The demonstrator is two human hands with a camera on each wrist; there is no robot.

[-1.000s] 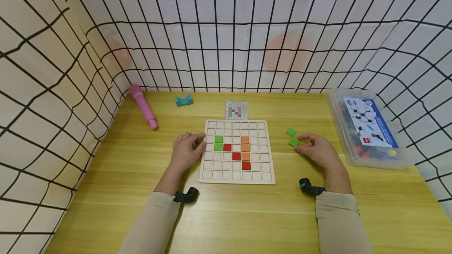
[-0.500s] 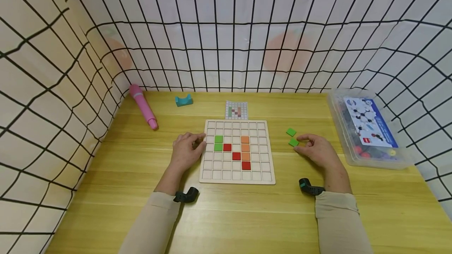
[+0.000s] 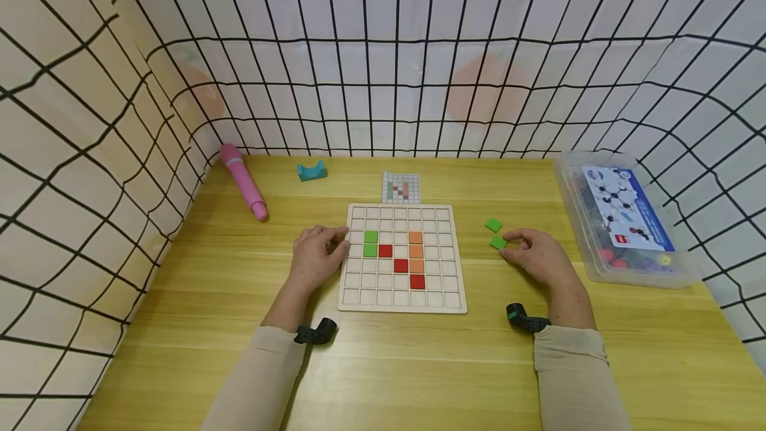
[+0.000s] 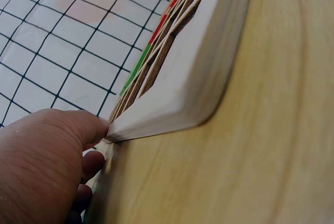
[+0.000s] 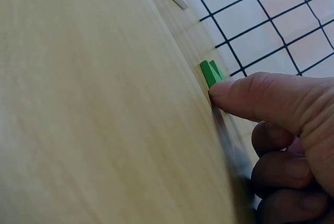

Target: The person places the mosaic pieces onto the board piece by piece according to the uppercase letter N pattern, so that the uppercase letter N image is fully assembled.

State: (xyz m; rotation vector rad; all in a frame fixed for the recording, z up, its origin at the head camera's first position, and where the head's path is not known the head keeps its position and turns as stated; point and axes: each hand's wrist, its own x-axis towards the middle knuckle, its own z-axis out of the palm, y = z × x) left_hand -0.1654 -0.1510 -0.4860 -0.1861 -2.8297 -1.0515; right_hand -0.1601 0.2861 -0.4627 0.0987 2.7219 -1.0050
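Observation:
My left hand [image 3: 316,255] rests beside a square wooden grid board [image 3: 365,296], thumb and forefinger touching its left edge. In the left wrist view the thumb [image 4: 88,127] lies against the board's side [image 4: 172,114]. Green, red and orange square tiles sit in some of its cells. To the right of the board, my right hand [image 3: 538,258] pinches the near green tile [image 3: 497,243] at its right side, between thumb and forefinger. Another green tile [image 3: 493,225] lies just behind it. In the right wrist view the thumb [image 5: 250,96] partly hides the green tiles [image 5: 209,72].
A small printed pattern card [image 3: 401,187] lies behind the board. At the back left are a pink microphone-shaped object [image 3: 244,181] and a blue curved piece [image 3: 312,170]. A clear plastic box [image 3: 622,218] stands at the right. Black netting [image 3: 395,39] surrounds the wooden table [image 3: 419,371].

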